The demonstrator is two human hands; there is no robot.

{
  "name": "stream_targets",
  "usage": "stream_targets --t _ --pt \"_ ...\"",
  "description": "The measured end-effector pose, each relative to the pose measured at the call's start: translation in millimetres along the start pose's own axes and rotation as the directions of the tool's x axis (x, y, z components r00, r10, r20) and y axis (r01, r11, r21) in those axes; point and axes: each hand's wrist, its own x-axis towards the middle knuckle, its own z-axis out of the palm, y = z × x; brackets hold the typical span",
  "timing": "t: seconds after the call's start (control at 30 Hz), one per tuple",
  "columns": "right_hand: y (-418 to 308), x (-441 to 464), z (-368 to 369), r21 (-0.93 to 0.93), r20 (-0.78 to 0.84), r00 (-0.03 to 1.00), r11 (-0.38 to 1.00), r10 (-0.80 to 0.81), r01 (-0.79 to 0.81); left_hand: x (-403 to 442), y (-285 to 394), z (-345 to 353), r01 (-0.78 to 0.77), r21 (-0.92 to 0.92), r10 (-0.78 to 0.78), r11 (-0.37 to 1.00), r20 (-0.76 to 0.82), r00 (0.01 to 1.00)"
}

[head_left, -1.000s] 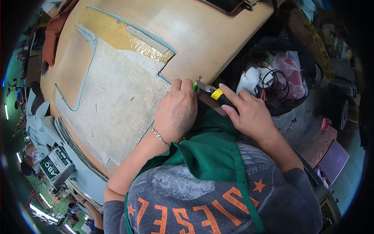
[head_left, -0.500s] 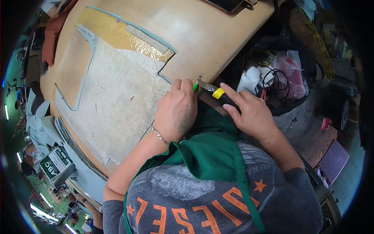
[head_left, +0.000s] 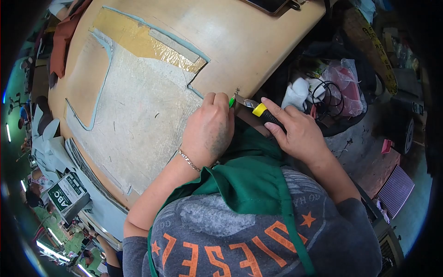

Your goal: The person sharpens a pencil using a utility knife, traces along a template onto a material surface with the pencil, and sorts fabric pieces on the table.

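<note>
My left hand [head_left: 210,129] is closed around a small green item [head_left: 231,101], of which only the tip shows; it may be a pen or pencil. In my right hand [head_left: 297,134] is a yellow and black utility knife [head_left: 264,113]. Its blade points left and meets or nearly meets the tip of the green item. Under and beside my left wrist lies a large grey pattern board [head_left: 138,106] with blue-edged material beneath it and shiny brown tape [head_left: 134,41] along its top. The board rests on a tan table [head_left: 258,55].
A dark phone [head_left: 267,3] lies at the table's top edge. Right of the table is a bag [head_left: 323,92] holding white cloth, a cable and pink plastic. An ABC box [head_left: 68,196] sits at the left. Another person's arm [head_left: 108,251] shows at the lower left.
The knife blade has shifted slightly relative to the green item's tip. My left hand keeps its grip and place. The other person's arm at the lower left has moved slightly.
</note>
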Motion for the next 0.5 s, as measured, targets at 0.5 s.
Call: stream_targets --t 0.5 --pt "-1.6 -1.6 -0.1 -0.014 -0.009 1.000 1.000 -0.002 0.002 0.9 -2.2 -1.9 -0.004 -0.054 0.004 0.999 -0.001 1.000"
